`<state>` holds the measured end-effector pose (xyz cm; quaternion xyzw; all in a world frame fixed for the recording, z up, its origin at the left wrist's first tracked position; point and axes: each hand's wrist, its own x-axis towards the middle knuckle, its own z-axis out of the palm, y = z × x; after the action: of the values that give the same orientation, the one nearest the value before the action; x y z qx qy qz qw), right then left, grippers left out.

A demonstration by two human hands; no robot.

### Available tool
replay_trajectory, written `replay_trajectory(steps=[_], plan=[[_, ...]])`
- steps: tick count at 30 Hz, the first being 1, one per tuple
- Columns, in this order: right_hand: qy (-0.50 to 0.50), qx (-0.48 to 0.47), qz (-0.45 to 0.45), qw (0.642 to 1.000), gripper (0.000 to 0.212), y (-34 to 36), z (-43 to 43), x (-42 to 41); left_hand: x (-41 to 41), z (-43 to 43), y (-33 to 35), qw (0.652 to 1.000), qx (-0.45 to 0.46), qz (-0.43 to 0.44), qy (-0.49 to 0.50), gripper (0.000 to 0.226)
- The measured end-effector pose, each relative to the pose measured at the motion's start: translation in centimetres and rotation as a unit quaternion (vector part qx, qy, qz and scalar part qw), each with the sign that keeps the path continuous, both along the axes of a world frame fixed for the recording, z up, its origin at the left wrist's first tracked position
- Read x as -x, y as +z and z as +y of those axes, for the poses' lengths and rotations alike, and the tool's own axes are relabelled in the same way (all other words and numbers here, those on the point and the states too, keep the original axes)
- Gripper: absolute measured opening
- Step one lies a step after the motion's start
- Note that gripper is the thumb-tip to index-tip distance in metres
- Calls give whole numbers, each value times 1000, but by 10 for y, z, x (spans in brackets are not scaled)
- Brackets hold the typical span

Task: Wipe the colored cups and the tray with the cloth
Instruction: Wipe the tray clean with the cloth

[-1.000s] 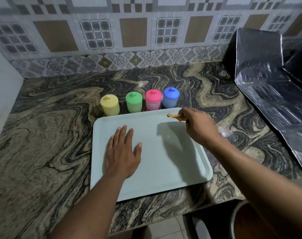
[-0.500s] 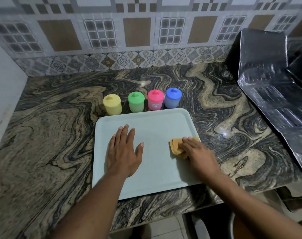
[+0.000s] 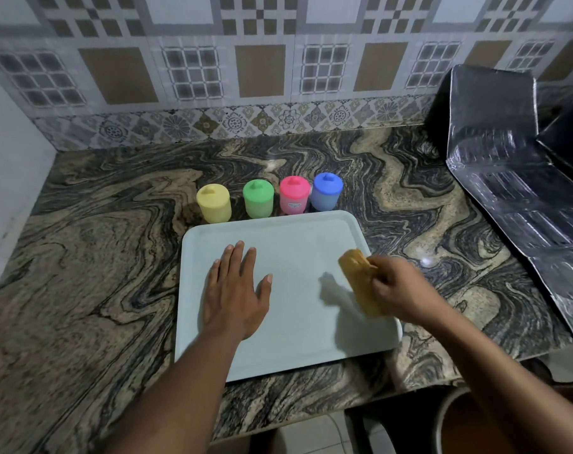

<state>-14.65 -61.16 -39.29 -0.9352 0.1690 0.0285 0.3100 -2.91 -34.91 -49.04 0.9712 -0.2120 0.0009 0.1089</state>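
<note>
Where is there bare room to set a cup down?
Bare counter lies left of the tray, up to the white wall, and between the blue cup and the foil sheet. The tray's middle, between the left hand and the cloth in the right hand, is free. Crowded: the cup row behind the tray.

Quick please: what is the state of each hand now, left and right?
Left hand: open, fingers straight, resting flat on the tray.
Right hand: closed, gripping the cloth over the tray's right side.
</note>
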Motion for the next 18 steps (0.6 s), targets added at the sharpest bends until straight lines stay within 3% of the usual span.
replay_trajectory(steps=[2, 6, 11, 18], plan=[[-15, 54, -41, 998, 12, 2, -3, -24, 0, 0, 0, 1000, 0, 1, -2, 72], [1, 158, -89, 983, 49, 2, 7, -85, -1, 0, 0, 1000, 3, 1, 0, 72], [56, 170, -22, 984, 29, -41, 31, -115, 1, 0, 3, 1000, 5, 2, 0, 71], [70, 183, -69, 978, 46, -68, 38, -79, 0, 0, 2, 1000, 2, 4, -2, 71]])
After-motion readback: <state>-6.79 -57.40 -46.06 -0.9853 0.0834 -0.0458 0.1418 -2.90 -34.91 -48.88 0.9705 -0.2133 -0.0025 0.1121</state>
